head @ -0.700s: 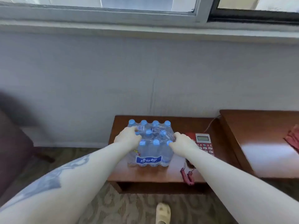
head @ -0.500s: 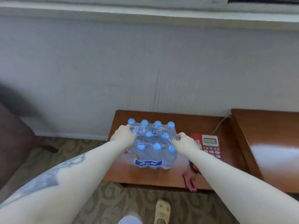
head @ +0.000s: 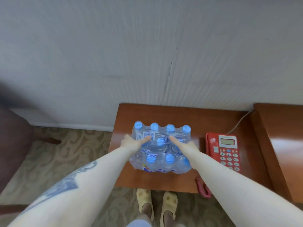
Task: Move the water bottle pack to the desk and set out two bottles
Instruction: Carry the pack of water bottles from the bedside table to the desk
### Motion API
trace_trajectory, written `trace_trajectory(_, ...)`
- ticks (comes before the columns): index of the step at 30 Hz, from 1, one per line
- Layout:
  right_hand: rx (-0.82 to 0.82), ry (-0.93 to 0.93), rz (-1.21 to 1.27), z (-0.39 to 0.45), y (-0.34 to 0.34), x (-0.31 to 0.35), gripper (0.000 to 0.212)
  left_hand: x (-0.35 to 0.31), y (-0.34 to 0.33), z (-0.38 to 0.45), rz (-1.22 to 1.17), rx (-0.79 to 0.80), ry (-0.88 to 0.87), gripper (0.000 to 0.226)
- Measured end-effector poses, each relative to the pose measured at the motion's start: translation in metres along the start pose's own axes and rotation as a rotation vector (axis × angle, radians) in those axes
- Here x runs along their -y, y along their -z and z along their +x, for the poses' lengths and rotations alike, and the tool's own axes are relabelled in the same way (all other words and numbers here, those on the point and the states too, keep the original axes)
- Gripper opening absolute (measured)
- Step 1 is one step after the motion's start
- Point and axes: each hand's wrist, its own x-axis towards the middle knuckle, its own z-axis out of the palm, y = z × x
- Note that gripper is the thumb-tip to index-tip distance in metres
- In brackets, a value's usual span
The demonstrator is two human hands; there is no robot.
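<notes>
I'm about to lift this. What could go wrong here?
Both hands, left hand and right hand, press the top film of the water bottle pack; that grip may tear or slip under the weight. Swinging right could clip the red phone or snag its cord.

A low wooden side table (head: 193, 118) against the wall holds a shrink-wrapped water bottle pack (head: 162, 149) and, just to its right, a red telephone (head: 223, 149), over patterned carpet (head: 65, 154)
</notes>
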Motion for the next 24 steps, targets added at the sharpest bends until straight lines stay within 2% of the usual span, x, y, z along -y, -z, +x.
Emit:
trace_trajectory(2,-0.038,-0.025,-0.019,0.005,-0.006,0.002,0.103,0.005,0.002,0.005,-0.114,0.061,0.016,0.110)
trace_trajectory(6,-0.139,-0.073,-0.073,0.009,-0.007,-0.002,0.118,0.011,0.007,0.016,-0.325,0.191,0.053,0.077)
trace_trajectory(9,-0.162,-0.122,-0.045,0.011,0.000,-0.004,0.106,0.012,0.007,0.017,-0.447,0.276,0.076,0.074)
trace_trajectory(12,-0.137,-0.148,-0.045,0.014,0.008,-0.009,0.099,0.016,0.003,0.013,-0.399,0.205,0.075,0.076)
trace_trajectory(17,-0.101,-0.104,-0.239,0.018,0.010,-0.010,0.110,0.036,-0.003,-0.002,-0.369,0.128,0.092,0.086)
trace_trajectory(22,0.000,-0.011,-0.472,0.020,0.004,0.006,0.110,0.072,-0.018,-0.037,-0.518,-0.008,0.230,0.104)
trace_trajectory(24,0.076,0.040,-0.580,0.016,-0.002,0.008,0.108,0.091,-0.027,-0.056,-0.638,-0.058,0.300,0.101)
